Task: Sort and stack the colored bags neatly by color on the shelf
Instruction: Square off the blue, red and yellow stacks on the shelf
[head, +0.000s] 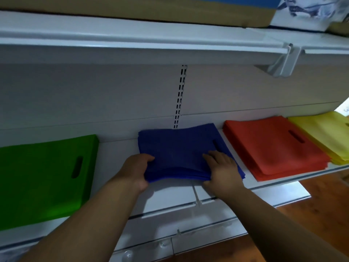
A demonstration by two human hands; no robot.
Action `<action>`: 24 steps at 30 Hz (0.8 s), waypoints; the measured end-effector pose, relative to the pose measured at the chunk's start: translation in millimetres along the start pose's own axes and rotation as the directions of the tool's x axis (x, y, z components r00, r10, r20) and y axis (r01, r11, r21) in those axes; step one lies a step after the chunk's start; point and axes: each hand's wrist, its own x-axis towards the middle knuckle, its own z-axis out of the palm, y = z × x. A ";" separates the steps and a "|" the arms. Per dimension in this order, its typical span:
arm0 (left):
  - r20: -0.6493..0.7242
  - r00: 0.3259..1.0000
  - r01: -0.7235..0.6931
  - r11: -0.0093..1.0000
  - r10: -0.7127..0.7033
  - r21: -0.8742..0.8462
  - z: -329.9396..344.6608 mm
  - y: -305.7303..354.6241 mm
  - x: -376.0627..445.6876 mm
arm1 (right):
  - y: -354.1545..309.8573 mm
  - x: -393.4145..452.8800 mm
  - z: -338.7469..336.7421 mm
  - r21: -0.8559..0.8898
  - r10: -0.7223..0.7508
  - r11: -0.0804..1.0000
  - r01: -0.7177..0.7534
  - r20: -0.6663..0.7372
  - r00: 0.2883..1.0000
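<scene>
Your left hand [136, 172] grips the near-left corner of the blue bag stack [181, 148]: thumb on top, the other fingers curled under the front edge. Your right hand [222, 170] lies on the near-right part of the same stack, fingers spread flat on the top bag, thumb hooked at the front edge from below. Looks like a pinch of that edge.

The blue stack sits mid-frame on the white shelf [170, 197], back edge against the rear panel, just below the slotted upright [180, 97]. Layers fan out a bit at the front and right side. A handle cutout shows on the top bag at 12 o'clock from your right hand.

At 9 o'clock from the blue stack, apart from it, the green bag stack [43, 178] lies flat with its handle slot toward the right edge. At 3 o'clock, just beside blue with a thin gap of shelf between, the red-orange bag stack [272, 146]. At 3 o'clock from that, touching or overlapping its far-right edge, the yellow bag stack [328, 135], partly cut by the frame.

At 12 o'clock, an upper shelf [132, 40] carries a cardboard box [151, 10]. Wooden floor [321, 210] shows at 4 o'clock.
</scene>
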 end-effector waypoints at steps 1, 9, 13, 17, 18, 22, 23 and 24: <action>0.010 1.000 -0.002 1.000 0.003 -0.017 -1.4 0.6 0.6 | 9.1 -2.3 -1.7 -0.022 0.027 0.999 -0.028 -0.047 0.999; -0.087 0.996 0.029 0.998 -0.034 -0.054 -10.5 -17.2 3.2 | 47.1 -16.5 -5.0 0.319 0.257 0.926 -0.200 -0.147 0.955; -0.126 0.992 -0.001 0.998 -0.006 -0.056 -15.2 -25.3 1.0 | 62.3 -13.6 -5.7 0.451 0.219 0.877 -0.167 -0.066 0.973; -0.155 0.987 -0.042 0.999 0.039 -0.017 -17.6 -31.9 -2.0 | 69.0 -13.7 -13.9 0.599 0.184 0.796 -0.088 -0.101 0.978; -0.157 0.986 -0.051 0.999 0.049 -0.009 -16.8 -31.7 -2.5 | 70.7 -12.5 -13.1 0.636 0.205 0.763 -0.115 -0.070 0.976; -0.220 0.973 -0.062 0.998 0.068 0.032 -21.3 -33.3 -6.8 | 85.4 -11.1 1.7 0.696 0.244 0.686 -0.213 0.055 0.968; -0.229 0.971 -0.059 0.998 0.064 0.028 -23.2 -35.4 -8.9 | 90.2 -11.5 2.8 0.709 0.246 0.670 -0.221 0.068 0.967; -0.233 0.971 -0.057 0.998 0.060 0.020 -24.7 -38.0 -10.6 | 96.6 -9.5 3.2 0.724 0.262 0.649 -0.236 0.078 0.962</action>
